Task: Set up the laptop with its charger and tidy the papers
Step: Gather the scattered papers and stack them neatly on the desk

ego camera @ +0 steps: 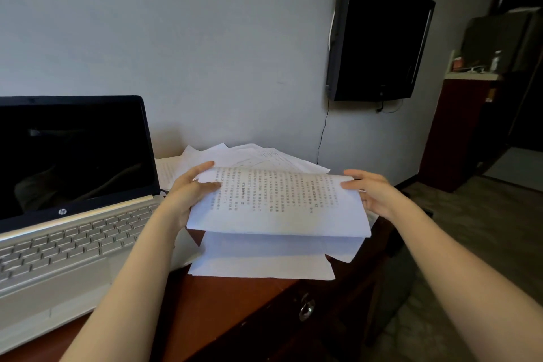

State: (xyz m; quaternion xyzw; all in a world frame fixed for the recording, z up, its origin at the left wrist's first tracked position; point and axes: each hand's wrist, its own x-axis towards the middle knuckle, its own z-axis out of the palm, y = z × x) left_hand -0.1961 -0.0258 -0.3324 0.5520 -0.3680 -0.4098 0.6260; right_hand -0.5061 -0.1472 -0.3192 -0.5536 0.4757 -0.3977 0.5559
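A silver laptop (67, 232) stands open with a dark screen on the left of the reddish-brown desk (235, 303). I hold a sheaf of printed papers (276, 203) above the desk, right of the laptop. My left hand (191, 188) grips its left edge, thumb on top. My right hand (370, 191) grips its right edge. More loose white sheets (258, 156) lie fanned behind the sheaf, and others (264, 258) lie under it near the desk's front edge. No charger shows.
A black wall-mounted TV (379, 35) hangs at upper right with a thin cable (323, 132) dropping toward the desk. A metal drawer handle (307, 307) sits on the desk front. A dark cabinet (458, 132) with small items on top stands at far right.
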